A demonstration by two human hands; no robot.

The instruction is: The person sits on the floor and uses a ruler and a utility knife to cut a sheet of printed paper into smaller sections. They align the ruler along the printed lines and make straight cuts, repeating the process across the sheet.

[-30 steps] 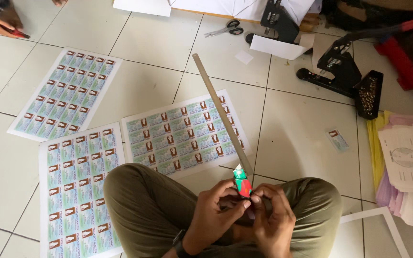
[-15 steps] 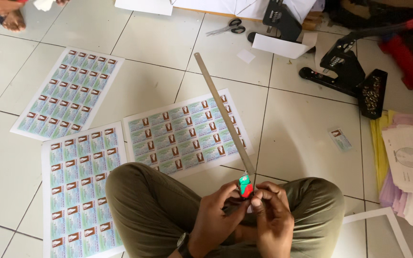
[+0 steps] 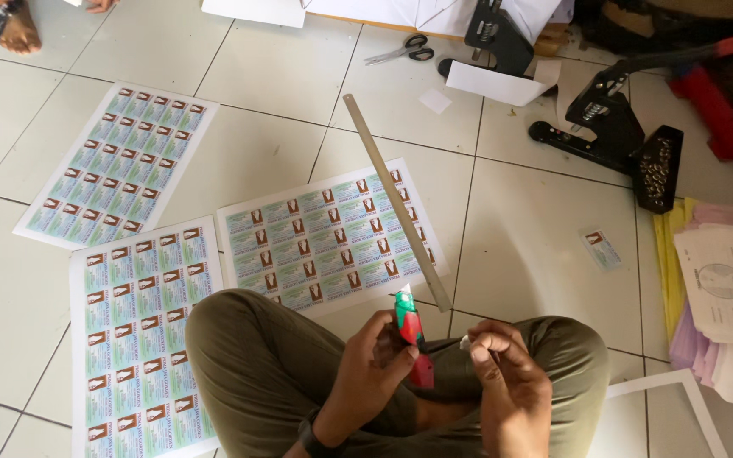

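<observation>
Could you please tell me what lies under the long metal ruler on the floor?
The long metal ruler lies across a printed sheet of small cards on white floor tiles. Cards beneath it are hidden.

Small item in right hand [image 3: 506, 386] — unidentifiable; card sheet [image 3: 142, 339] — cropped below.

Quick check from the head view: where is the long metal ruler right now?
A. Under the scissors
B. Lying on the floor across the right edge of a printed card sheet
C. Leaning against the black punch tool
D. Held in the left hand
B: the ruler lies flat on the tiles, crossing the right edge of the middle card sheet, while the left hand grips a red-and-green cutter instead.
</observation>
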